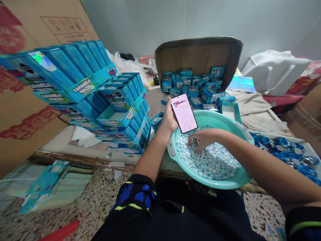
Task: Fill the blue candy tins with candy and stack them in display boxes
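My left hand [171,117] is wrapped round the side of a smartphone [184,113], tilted over the far left rim of a turquoise basin [213,183]. Its lit screen shows lines of text. Small white and pale blue candies [213,160] fill the lower part of the basin. Just below the phone, my right hand [202,138] reaches down to the candies, its fingers bent and apart from one another. Nothing can be seen held in it, though the fingertips are partly hidden.
Stacked display trays of blue candy boxes [87,87] rise at the left beside a large carton [62,20]. Behind the basin, more small boxes [193,91] spill from a tipped brown carton [198,55]. Blue-rimmed round tins [286,149] fill a white tray at the right.
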A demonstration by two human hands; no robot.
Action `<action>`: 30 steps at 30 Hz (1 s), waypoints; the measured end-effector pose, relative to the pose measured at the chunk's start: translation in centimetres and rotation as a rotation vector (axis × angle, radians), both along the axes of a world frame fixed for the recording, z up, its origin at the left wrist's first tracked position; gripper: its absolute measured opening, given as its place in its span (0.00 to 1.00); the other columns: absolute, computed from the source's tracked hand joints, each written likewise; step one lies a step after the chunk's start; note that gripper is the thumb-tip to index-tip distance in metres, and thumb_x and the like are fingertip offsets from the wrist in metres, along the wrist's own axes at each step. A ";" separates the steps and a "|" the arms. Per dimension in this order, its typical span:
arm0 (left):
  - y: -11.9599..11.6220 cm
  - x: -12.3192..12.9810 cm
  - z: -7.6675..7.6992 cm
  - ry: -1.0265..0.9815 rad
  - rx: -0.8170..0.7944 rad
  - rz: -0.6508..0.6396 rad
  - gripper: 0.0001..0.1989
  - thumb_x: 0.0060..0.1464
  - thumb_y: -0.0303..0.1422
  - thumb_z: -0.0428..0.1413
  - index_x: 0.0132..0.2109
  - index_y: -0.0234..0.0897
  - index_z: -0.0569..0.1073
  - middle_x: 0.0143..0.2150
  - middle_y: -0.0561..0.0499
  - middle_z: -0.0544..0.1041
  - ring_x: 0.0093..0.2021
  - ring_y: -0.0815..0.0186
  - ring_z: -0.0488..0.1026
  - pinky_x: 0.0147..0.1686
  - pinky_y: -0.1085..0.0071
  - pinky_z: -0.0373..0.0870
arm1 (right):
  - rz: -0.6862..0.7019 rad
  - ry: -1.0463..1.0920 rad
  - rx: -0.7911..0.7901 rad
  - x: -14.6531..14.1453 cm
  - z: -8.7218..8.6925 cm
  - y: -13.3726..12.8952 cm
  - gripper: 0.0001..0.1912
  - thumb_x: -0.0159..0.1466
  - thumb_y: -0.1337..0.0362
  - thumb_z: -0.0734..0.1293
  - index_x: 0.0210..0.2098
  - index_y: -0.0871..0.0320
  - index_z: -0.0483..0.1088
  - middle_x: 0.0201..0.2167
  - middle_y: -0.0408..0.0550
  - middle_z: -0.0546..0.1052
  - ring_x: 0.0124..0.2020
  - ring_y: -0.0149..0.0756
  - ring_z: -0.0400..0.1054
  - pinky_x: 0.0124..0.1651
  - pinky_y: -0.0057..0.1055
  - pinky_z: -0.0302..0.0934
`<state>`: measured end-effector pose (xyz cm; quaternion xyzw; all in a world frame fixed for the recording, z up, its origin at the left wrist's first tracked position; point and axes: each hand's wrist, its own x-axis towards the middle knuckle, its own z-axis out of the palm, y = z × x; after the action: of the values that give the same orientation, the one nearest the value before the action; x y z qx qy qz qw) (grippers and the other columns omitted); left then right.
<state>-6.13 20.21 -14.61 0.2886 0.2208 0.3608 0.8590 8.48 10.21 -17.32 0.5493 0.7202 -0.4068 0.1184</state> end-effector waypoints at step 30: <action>-0.3 0.1 0.5 0.006 -0.026 0.000 0.35 0.62 0.61 0.45 0.51 0.33 0.77 0.43 0.40 0.83 0.52 0.50 0.79 0.55 0.55 0.71 | 0.048 -0.015 0.023 0.1 -0.4 0.3 0.19 0.54 0.52 0.76 0.42 0.53 0.77 0.41 0.44 0.78 0.38 0.39 0.70 0.36 0.31 0.57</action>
<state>-6.04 19.93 -14.12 0.2786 0.2282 0.3571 0.8618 8.59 10.47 -17.72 0.5363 0.7369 -0.3914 0.1273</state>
